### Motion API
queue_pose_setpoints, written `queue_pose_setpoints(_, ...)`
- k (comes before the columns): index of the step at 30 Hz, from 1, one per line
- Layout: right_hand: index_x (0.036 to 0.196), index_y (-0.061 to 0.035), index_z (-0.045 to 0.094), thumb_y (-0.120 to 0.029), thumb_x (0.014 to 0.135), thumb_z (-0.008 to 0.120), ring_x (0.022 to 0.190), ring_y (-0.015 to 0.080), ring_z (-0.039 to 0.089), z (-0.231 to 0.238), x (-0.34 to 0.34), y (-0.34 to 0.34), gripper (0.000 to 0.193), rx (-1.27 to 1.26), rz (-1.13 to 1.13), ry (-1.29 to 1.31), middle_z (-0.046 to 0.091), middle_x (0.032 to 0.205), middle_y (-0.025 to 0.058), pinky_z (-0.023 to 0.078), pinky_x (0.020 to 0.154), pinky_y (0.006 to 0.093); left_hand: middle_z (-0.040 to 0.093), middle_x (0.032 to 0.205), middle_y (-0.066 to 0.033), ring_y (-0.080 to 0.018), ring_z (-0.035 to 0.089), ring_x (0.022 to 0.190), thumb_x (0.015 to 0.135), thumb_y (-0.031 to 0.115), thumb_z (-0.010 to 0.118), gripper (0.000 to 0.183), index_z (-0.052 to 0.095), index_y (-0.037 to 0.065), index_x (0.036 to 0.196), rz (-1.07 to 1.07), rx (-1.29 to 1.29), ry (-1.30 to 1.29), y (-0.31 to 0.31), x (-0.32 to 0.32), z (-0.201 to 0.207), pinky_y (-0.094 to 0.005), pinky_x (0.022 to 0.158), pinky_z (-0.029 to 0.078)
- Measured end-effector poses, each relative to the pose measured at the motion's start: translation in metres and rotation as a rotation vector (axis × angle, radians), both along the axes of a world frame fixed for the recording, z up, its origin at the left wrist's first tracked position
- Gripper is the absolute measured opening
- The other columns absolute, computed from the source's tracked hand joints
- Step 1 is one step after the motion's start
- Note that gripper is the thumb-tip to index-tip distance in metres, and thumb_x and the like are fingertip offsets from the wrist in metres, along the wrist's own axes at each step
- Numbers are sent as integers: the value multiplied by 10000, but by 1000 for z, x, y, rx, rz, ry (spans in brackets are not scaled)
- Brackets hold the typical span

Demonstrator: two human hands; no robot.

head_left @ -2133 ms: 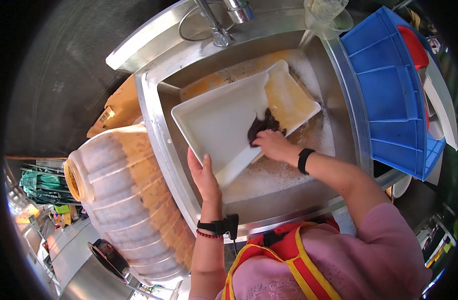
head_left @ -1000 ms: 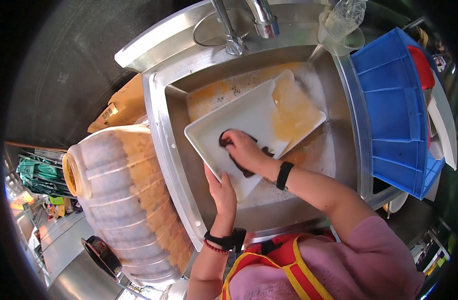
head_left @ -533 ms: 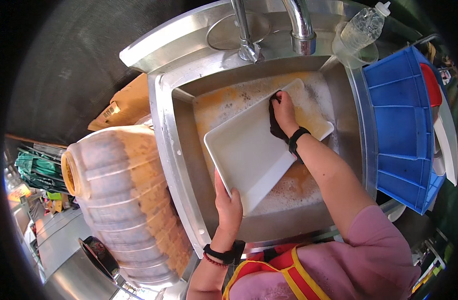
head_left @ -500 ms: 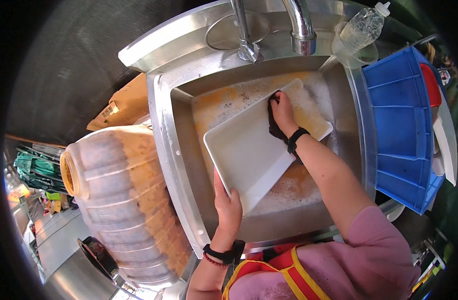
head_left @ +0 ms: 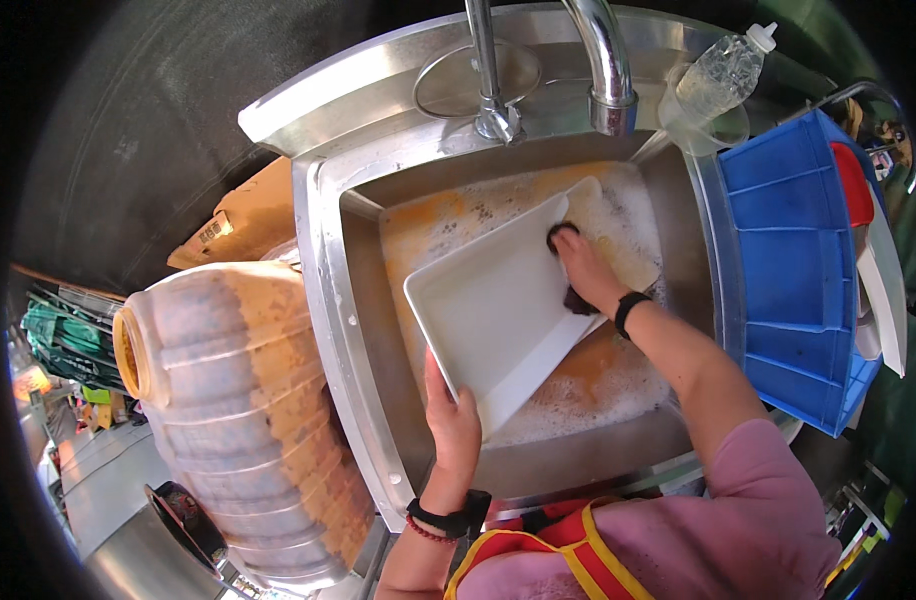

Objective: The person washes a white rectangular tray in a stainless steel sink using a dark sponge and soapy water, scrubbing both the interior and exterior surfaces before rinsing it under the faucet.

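A white rectangular tray (head_left: pixel 483 315) leans in a stainless steel sink (head_left: pixel 328 260), its far right end dipping into foamy, orange-tinged water (head_left: pixel 588 395). My left hand (head_left: pixel 452 425) grips the tray's near left edge, thumb on the inner side and fingers along the outside. Pressed to the tray's inner surface near the waterline, my right hand (head_left: pixel 588 268) is closed on a dark cloth (head_left: pixel 579 303). Parts of the cloth stick out above and below the fingers; the rest is hidden under the hand.
A faucet (head_left: pixel 613 105) hangs over the sink's far edge. At the back right, a clear bottle (head_left: pixel 723 78) stands by a translucent cup (head_left: pixel 713 132). A blue crate (head_left: pixel 788 270) flanks the sink's right side. A large stained plastic barrel (head_left: pixel 248 410) lies left, near cardboard (head_left: pixel 243 215).
My right hand and the cloth have moved down and to the right on the tray. The tray's far end sits lower in the water. My left hand keeps its grip.
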State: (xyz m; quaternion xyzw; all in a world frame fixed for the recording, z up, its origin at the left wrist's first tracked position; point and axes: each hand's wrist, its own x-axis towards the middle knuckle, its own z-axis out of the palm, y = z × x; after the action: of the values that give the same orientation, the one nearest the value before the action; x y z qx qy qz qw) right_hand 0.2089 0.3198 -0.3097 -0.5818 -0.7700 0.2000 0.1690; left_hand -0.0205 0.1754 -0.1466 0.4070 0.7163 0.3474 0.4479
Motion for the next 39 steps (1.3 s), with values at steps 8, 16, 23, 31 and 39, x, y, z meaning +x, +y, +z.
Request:
queue_pose_setpoints(8,1241,91,414,39,766,455,1123,386,448,-14,-31,10,479,-148,29,92,391,1311,240,383,970,414,468,1300,-186,-278,479,1195,761,-152,406,652,327,15,1386,-74,204,220,5,2,10,-317,976,373)
queue_pose_setpoints(16,1264,26,445,-12,804,480,1125,332,456,-7,12,-81,463,-400,388,-238,429,1293,172,410,907,427,441,1335,-134,-205,434,1230,780,-156,340,588,361,-16,1351,-31,184,65,18,4,10,-297,1024,325)
queue_pose_setpoints(23,1071,-131,594,-144,816,516,996,283,527,-7,6,-75,268,-385,530,-452,525,1096,69,410,838,429,465,1310,-125,-207,446,1219,774,-150,342,597,359,-8,1353,-28,186,59,13,-3,2,-296,1018,331)
queue_pose_setpoints(31,902,-72,668,-116,764,588,1101,305,497,-14,41,-59,165,-510,613,-605,527,1151,93,444,856,453,535,1188,-211,-357,545,1083,695,-185,445,615,443,11,1279,-206,428,373,3,-34,35,-375,949,416)
queue_pose_setpoints(39,1124,-78,572,-118,855,479,1161,298,443,-32,51,-67,288,-449,513,-441,538,1190,119,427,912,449,539,1148,-199,-384,558,969,617,-118,582,646,480,74,1225,-632,702,645,-25,-34,52,-445,833,477)
